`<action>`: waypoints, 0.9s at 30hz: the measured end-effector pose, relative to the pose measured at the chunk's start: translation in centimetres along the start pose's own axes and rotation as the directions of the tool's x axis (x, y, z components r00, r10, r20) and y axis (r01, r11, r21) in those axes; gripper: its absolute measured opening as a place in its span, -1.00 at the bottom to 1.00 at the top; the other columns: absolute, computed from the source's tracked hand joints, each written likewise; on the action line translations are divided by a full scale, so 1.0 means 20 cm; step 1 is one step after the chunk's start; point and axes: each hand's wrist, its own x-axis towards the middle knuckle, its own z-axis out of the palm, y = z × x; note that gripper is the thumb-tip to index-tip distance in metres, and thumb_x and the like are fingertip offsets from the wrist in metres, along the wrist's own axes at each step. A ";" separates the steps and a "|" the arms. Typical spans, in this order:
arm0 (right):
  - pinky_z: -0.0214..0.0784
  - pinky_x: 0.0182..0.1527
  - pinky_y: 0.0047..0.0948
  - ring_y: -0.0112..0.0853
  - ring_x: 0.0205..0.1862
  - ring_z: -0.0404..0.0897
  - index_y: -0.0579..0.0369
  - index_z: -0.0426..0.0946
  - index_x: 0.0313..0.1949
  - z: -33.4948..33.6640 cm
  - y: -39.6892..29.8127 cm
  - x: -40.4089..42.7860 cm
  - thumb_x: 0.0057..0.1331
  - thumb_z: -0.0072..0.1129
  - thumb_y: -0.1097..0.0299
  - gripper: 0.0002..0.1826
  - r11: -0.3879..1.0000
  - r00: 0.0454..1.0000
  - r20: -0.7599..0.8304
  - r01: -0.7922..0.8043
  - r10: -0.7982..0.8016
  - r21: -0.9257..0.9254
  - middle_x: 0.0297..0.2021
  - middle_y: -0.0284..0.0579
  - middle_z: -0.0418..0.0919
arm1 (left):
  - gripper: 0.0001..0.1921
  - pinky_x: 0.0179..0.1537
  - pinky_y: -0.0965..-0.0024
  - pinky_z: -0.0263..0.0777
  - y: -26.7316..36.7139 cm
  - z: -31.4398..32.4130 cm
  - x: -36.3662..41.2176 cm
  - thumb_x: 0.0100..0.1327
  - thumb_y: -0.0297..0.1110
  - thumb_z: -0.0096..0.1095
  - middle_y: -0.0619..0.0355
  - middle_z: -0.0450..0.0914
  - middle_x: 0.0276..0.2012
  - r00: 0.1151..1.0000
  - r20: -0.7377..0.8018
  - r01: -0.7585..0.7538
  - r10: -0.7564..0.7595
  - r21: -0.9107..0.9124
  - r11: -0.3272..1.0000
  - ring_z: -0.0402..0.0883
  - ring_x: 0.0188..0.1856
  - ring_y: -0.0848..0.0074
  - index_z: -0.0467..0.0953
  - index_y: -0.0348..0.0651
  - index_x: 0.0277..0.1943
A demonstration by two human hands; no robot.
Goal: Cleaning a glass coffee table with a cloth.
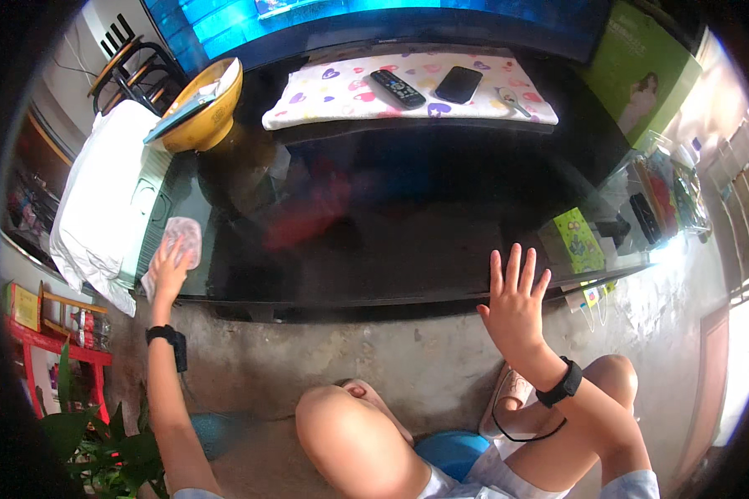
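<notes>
My left hand (170, 268) lies over a pale pink cloth (186, 240) and presses it on the glossy black table top (374, 249), at the left front corner. Part of the cloth sticks out beyond my fingers, and its underside is hidden. My right hand (517, 302) is spread palm down by the table's front edge. It holds nothing; whether its fingertips rest on the surface I cannot tell. A yellow-green patterned packet (579, 240) lies to the right of it. Both wrists wear black straps.
At the back, a heart-patterned towel (331, 93) bears a remote control (397, 88) and a smartphone (459, 84) before a lit television (349, 19). A yellow bowl (215, 121) and a white-covered box (100, 187) stand left. A green box (643, 75) is back right. Potted leaves (100, 436) grow lower left.
</notes>
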 end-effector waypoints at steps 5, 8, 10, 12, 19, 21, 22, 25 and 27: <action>-0.06 0.22 0.15 0.09 0.33 -0.07 0.10 -0.03 0.32 0.01 0.01 0.00 0.05 0.18 -0.11 -0.03 1.000 1.000 0.007 0.000 0.000 0.013 0.30 0.18 -0.05 | -0.49 0.23 0.13 0.04 -0.14 0.03 -0.05 0.29 0.11 -0.16 -0.09 0.18 0.25 0.948 0.088 0.298 -0.306 0.095 0.950 0.20 0.23 0.06 0.27 0.17 0.25; -0.03 0.20 0.17 0.09 0.32 -0.05 0.07 0.00 0.32 0.01 0.02 0.00 0.04 0.18 -0.12 -0.04 1.000 1.000 -0.019 0.008 -0.008 0.005 0.29 0.19 -0.04 | -0.46 0.25 0.12 -0.02 -0.09 0.03 -0.05 0.29 0.13 -0.17 -0.12 0.15 0.26 0.928 0.112 0.345 -0.356 0.105 0.933 0.12 0.28 0.06 0.26 0.14 0.26; 0.00 0.18 0.17 0.08 0.31 -0.02 0.07 0.01 0.31 0.01 0.03 -0.01 0.04 0.19 -0.12 -0.05 0.999 0.999 -0.038 0.031 -0.031 0.020 0.28 0.18 0.00 | -0.46 0.26 0.10 -0.05 -0.08 0.02 -0.06 0.30 0.14 -0.20 -0.19 0.13 0.26 0.900 0.129 0.396 -0.415 0.149 0.906 0.06 0.31 0.05 0.27 0.11 0.25; 0.01 0.16 0.20 0.08 0.30 0.00 0.08 0.03 0.30 -0.03 0.06 -0.01 0.04 0.20 -0.08 -0.07 0.993 0.997 -0.047 0.067 -0.063 0.102 0.27 0.18 0.03 | -0.44 0.27 0.10 -0.08 -0.17 0.03 -0.09 0.30 0.15 -0.22 -0.24 0.08 0.27 0.928 0.117 0.337 -0.354 0.141 0.931 0.03 0.32 0.05 0.28 0.08 0.25; 0.36 -0.33 -0.43 -0.34 -0.27 0.41 0.09 0.39 -0.29 -0.25 0.20 -0.04 0.11 0.11 0.26 -0.77 0.787 0.884 -0.460 0.345 -0.089 0.511 -0.32 -0.19 0.38 | -0.59 0.28 0.07 -0.13 -0.08 0.08 -0.31 0.18 0.10 0.09 -0.13 0.18 0.23 0.906 -0.231 0.328 -0.356 -0.148 0.933 0.06 0.27 0.03 0.49 0.30 0.07; 0.36 -0.39 -0.47 -0.36 -0.30 0.42 0.06 0.38 -0.39 -0.20 0.23 -0.05 0.13 0.08 0.30 -0.85 0.806 0.886 -0.459 0.319 -0.067 0.499 -0.40 -0.21 0.37 | -0.56 0.29 0.07 -0.13 0.17 0.08 -0.28 0.15 0.12 0.12 -0.15 0.12 0.25 0.898 -0.104 0.407 -0.427 -0.165 0.898 -0.04 0.31 0.04 0.48 0.29 0.08; 0.37 -0.39 -0.46 -0.37 -0.30 0.42 0.06 0.39 -0.39 -0.17 0.25 -0.06 0.12 0.07 0.31 -0.86 0.818 0.904 -0.422 0.289 -0.063 0.497 -0.40 -0.21 0.38 | -0.51 0.29 0.08 -0.16 0.32 0.05 -0.24 0.16 0.17 0.07 -0.16 0.08 0.28 0.901 -0.003 0.427 -0.435 -0.175 0.887 -0.06 0.32 0.02 0.43 0.26 0.13; 0.34 -0.38 -0.46 -0.37 -0.31 0.42 0.06 0.40 -0.38 -0.20 0.27 -0.07 0.11 0.04 0.35 -0.89 0.809 0.913 -0.406 0.275 -0.049 0.520 -0.41 -0.20 0.39 | -0.40 0.29 0.07 -0.14 0.47 -0.10 -0.17 0.14 0.27 0.01 -0.19 0.03 0.30 0.896 0.181 0.424 -0.406 -0.077 0.902 -0.08 0.34 -0.03 0.35 0.22 0.20; 0.28 -0.36 -0.45 -0.37 -0.31 0.41 0.07 0.40 -0.38 -0.21 0.28 -0.06 0.09 0.02 0.36 -0.90 0.821 0.881 -0.473 0.289 -0.026 0.492 -0.41 -0.20 0.40 | -0.45 0.24 0.18 0.06 0.74 -0.18 -0.11 0.13 0.19 0.06 -0.24 0.13 0.25 0.934 0.236 0.287 -0.268 -0.048 0.957 0.13 0.27 0.03 0.45 0.10 0.11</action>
